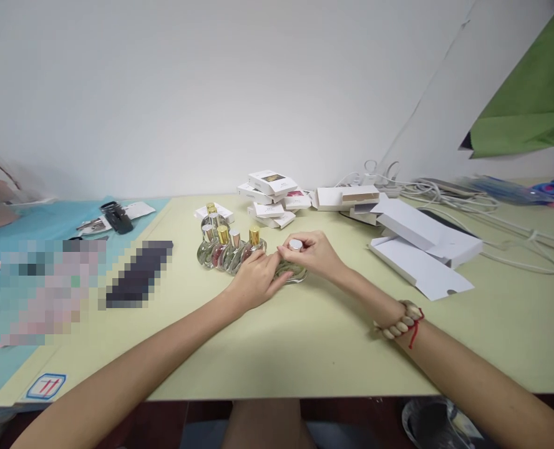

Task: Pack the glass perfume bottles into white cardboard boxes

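Observation:
A round glass perfume bottle with a silver cap stands on the table in front of me. My right hand is closed, thumb and fingers pinching that cap. From the left side, my left hand grips the bottle, thumb along its front and the other fingers partly hidden behind. Just beyond my left hand several similar bottles stand close together, among them a gold-capped one and a silver-capped one. A taller gold-capped bottle is behind them.
Small white boxes are piled near the wall. Opened white cartons lie to the right, with white cables beyond. A dark blurred-out item and a black cylindrical object are on the left.

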The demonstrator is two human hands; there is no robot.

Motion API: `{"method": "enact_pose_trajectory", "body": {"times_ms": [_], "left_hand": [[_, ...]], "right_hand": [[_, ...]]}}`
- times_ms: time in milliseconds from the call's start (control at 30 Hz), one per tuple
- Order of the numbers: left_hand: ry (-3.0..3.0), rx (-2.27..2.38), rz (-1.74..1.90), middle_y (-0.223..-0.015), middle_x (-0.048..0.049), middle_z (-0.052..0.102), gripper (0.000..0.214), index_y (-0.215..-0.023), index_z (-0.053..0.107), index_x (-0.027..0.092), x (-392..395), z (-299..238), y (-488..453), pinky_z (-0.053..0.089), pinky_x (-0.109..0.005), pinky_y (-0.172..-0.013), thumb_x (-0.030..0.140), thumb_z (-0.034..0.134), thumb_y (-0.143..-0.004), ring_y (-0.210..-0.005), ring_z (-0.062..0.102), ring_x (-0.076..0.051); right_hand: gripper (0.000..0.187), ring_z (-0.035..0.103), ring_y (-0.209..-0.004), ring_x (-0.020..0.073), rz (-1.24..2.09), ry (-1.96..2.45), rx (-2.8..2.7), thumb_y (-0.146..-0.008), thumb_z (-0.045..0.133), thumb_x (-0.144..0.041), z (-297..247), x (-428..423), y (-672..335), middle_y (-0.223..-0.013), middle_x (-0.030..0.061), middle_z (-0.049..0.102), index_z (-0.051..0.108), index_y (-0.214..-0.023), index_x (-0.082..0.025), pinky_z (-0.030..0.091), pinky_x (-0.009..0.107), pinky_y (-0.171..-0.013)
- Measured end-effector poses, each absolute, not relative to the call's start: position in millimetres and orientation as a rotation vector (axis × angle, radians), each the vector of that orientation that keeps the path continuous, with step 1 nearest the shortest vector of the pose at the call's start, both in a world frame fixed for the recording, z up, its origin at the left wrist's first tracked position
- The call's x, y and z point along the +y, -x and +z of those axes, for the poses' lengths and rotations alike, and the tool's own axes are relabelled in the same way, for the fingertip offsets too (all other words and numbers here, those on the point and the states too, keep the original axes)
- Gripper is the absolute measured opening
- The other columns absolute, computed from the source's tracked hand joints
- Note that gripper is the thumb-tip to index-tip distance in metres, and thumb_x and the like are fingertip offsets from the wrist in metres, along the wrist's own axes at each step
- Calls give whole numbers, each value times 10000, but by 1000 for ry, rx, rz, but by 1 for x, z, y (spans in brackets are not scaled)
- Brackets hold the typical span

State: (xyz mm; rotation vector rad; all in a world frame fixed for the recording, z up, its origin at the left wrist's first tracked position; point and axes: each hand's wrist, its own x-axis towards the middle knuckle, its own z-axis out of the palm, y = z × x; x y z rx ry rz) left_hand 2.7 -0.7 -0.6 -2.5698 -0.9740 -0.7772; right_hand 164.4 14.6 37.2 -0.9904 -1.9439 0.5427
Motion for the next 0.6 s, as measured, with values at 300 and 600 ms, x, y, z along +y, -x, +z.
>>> {"method": "enact_pose_trajectory", "body": {"times_ms": [300, 600], "left_hand": [[2624, -1025, -862, -850, -93, 638, 320, -1053, 460, 114, -4, 1, -5, 432, -367, -837, 367, 352, -889, -839, 593, -210], [2650, -1052, -884, -1000, -84, 639, 309, -1125, 428, 160, -7, 5, -5, 446, -377, -821, 343, 377, -881, -901, 585, -207]], "right_hand": [[368, 333, -473, 66, 522, 1047, -1925, -750, 541, -446, 27, 19, -166, -498, -35, 424, 564, -552, -137, 268, 206, -455], [271, 551, -740, 166, 371, 759, -1885, -828, 501, -374, 48, 13, -167, -722, 44, 622, 689, -734, -203, 423, 292, -682]]}}
